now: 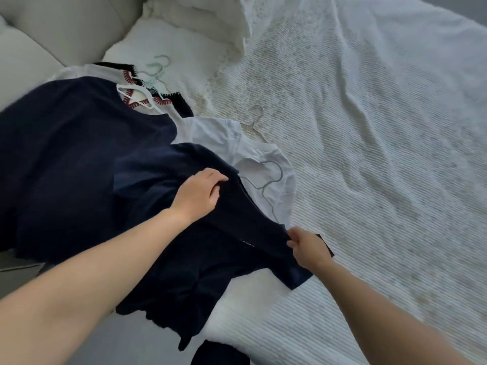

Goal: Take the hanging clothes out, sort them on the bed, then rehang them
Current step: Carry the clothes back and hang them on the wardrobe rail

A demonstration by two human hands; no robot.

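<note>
A navy top [210, 262] lies across the bed's near left edge, on a thin hanger. My left hand [199, 196] grips its collar area. My right hand [307, 248] pinches its shoulder and sleeve at the right. Under it lies a white T-shirt [224, 138] with a grey hanger [271, 177] on top. A larger navy garment [79, 143] spreads to the left. Behind that sits a white top with red-stitched collar [137, 101] on a white hanger [131, 90], plus a mint hanger [156, 68].
The bed's white textured cover [369, 154] stretches to the right and far side. White pillows [200, 19] sit at the head, with a padded headboard [66, 25] at the upper left. A wire hanger hook [257, 119] pokes out by the white T-shirt.
</note>
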